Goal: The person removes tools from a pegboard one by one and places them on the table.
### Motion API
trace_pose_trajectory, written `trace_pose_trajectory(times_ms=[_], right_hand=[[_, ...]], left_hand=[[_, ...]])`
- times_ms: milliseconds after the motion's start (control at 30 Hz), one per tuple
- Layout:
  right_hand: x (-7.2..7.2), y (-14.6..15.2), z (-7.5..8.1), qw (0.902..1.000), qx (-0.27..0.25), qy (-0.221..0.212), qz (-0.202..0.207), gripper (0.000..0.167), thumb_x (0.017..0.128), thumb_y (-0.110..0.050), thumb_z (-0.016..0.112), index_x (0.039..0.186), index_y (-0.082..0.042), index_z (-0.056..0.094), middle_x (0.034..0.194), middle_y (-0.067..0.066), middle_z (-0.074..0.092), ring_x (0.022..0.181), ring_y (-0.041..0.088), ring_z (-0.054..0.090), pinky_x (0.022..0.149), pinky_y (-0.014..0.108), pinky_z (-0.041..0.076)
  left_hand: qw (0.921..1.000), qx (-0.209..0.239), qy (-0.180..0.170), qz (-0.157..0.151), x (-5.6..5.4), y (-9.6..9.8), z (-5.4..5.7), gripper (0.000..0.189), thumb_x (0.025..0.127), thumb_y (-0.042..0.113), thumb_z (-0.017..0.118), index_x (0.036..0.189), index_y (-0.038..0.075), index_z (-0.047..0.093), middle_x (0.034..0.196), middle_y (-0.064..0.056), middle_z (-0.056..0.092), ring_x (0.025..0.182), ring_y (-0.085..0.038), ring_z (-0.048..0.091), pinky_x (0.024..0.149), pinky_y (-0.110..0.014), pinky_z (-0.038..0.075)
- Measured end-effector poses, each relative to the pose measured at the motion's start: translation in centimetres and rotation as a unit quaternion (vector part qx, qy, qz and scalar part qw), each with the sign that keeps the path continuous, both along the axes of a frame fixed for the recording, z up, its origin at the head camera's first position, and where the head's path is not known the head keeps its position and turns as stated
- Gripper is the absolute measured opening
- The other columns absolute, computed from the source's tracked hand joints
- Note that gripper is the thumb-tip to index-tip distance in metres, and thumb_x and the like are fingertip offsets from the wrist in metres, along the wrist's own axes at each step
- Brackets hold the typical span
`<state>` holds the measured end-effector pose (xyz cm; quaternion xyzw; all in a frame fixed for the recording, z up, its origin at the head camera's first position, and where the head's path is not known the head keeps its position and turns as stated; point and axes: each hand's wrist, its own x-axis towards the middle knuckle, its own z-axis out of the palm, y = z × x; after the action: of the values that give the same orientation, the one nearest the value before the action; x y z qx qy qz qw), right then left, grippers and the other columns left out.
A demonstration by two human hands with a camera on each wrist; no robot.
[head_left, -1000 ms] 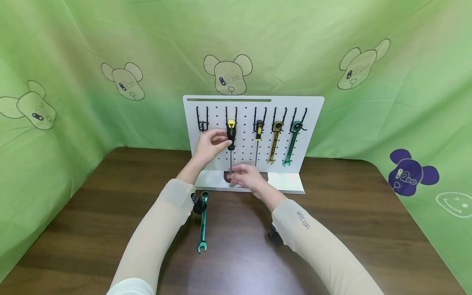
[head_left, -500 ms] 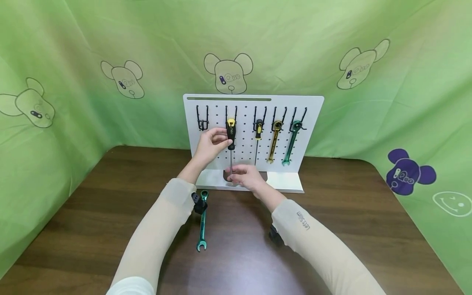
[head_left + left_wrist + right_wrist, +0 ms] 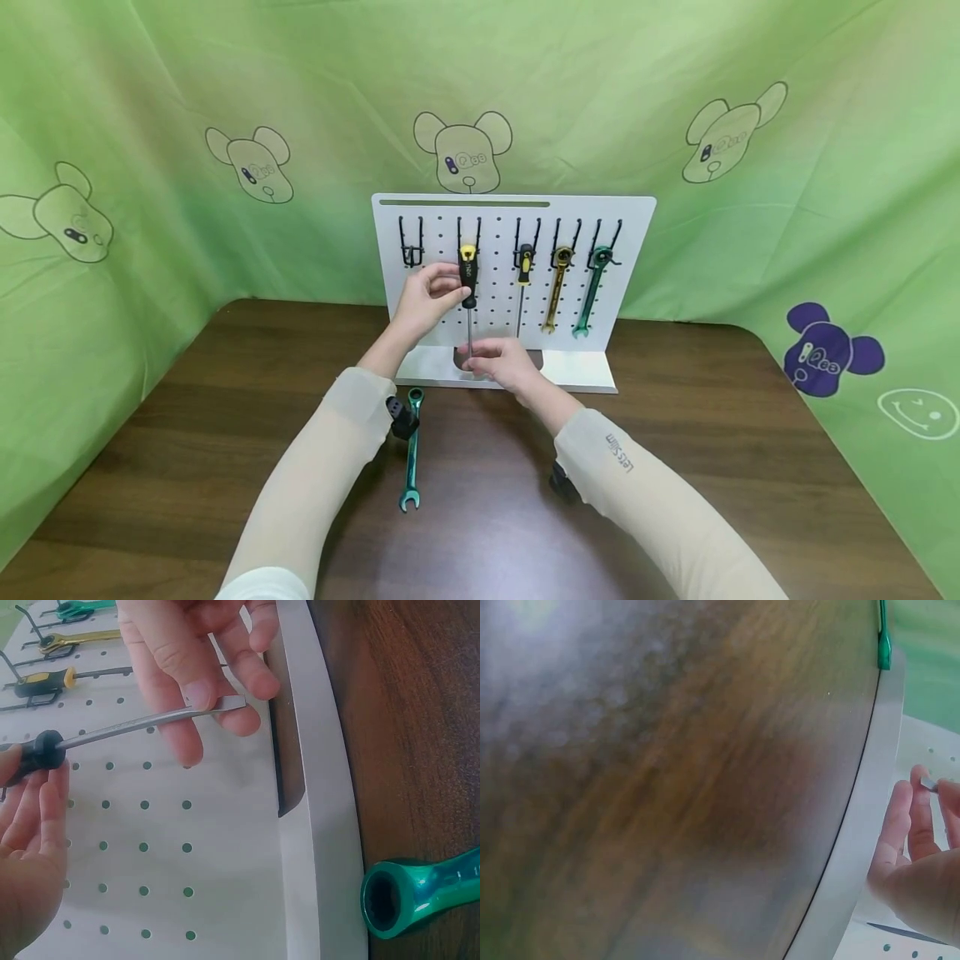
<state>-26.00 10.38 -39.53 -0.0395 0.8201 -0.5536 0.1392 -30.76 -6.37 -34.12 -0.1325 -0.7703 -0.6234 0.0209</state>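
Note:
A black and yellow flat-blade screwdriver [image 3: 468, 275] stands upright at a white pegboard [image 3: 637, 218], its handle top at a pair of long black hooks. My left hand [image 3: 422, 304] holds the lower handle between thumb and fingers. Lower down, my right hand [image 3: 504, 365] pinches the metal shaft close to its tip. In the left wrist view the right thumb [image 3: 199, 694] lies on the shaft [image 3: 135, 724], with fingers behind it. The right wrist view catches only the blade tip [image 3: 928, 784] between the right fingers. Whether the handle rests on the hooks is unclear.
Right of the screwdriver hang a smaller black and yellow screwdriver [image 3: 526, 265], a gold wrench [image 3: 557, 292] and a green wrench [image 3: 592, 292]. Another green wrench [image 3: 412, 458] lies on the brown table [image 3: 712, 433] beside the left wrist. Black hooks [image 3: 411, 250] jut out at the board's left.

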Motion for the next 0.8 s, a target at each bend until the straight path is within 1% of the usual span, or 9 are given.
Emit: trace_pose_trajectory(times_ms=[167,267,400,533,700,800], right_hand=[[0.2,0.1,0.0,0.9999,-0.007,0.013,0.003,0.028,0.096,-0.007,0.062,0.123,-0.004,0.069,0.108,0.016,0.075,0.096,0.026,0.072,0.09,0.04,0.056],[0.3,0.2,-0.1,0.9997,-0.015,0.02,0.004,0.027,0.096,-0.006,0.062,0.122,-0.003,0.069,0.107,0.017,0.075,0.093,0.024,0.072,0.092,0.04,0.056],[0.5,0.1,0.0,0.9995,-0.02,0.025,0.006,0.027,0.095,-0.004,0.063,0.12,-0.001,0.07,0.104,0.018,0.076,0.088,0.02,0.071,0.089,0.036,0.057],[0.7,0.1,0.0,0.9993,-0.02,0.029,0.008,0.026,0.094,-0.003,0.063,0.119,0.0,0.071,0.101,0.018,0.076,0.086,0.018,0.069,0.085,0.033,0.057],[1.0,0.1,0.2,0.9996,-0.002,0.027,0.008,0.025,0.094,-0.005,0.064,0.117,-0.003,0.072,0.1,0.015,0.077,0.082,0.015,0.067,0.077,0.026,0.051],[1.2,0.1,0.4,0.9995,0.004,0.031,0.011,0.025,0.093,-0.005,0.065,0.117,-0.003,0.072,0.101,0.015,0.077,0.08,0.013,0.066,0.075,0.025,0.05]], left_hand=[[1.0,0.0,0.0,0.0,0.3,0.0,0.0,0.04,0.092,0.01,0.071,0.129,0.001,0.06,0.117,-0.022,0.07,0.115,-0.031,0.065,0.099,-0.037,0.054],[1.0,0.004,0.001,-0.002,0.5,0.0,0.0,0.04,0.092,0.01,0.071,0.129,0.001,0.059,0.118,-0.023,0.069,0.116,-0.032,0.065,0.1,-0.038,0.054],[1.0,0.006,0.0,-0.001,0.7,-0.1,-0.1,0.04,0.092,0.011,0.07,0.129,0.001,0.059,0.119,-0.023,0.069,0.116,-0.031,0.065,0.099,-0.038,0.054],[1.0,0.008,0.001,-0.003,0.9,-0.2,-0.1,0.04,0.092,0.012,0.07,0.129,0.002,0.059,0.118,-0.022,0.069,0.116,-0.031,0.065,0.099,-0.039,0.054],[1.0,0.003,0.002,-0.005,1.2,-0.4,-0.3,0.04,0.092,0.013,0.07,0.129,0.003,0.059,0.117,-0.021,0.07,0.116,-0.03,0.065,0.099,-0.038,0.054],[1.0,-0.001,0.007,-0.006,1.3,-0.4,-0.3,0.04,0.093,0.014,0.07,0.129,0.003,0.06,0.117,-0.021,0.07,0.116,-0.03,0.065,0.099,-0.039,0.054]])
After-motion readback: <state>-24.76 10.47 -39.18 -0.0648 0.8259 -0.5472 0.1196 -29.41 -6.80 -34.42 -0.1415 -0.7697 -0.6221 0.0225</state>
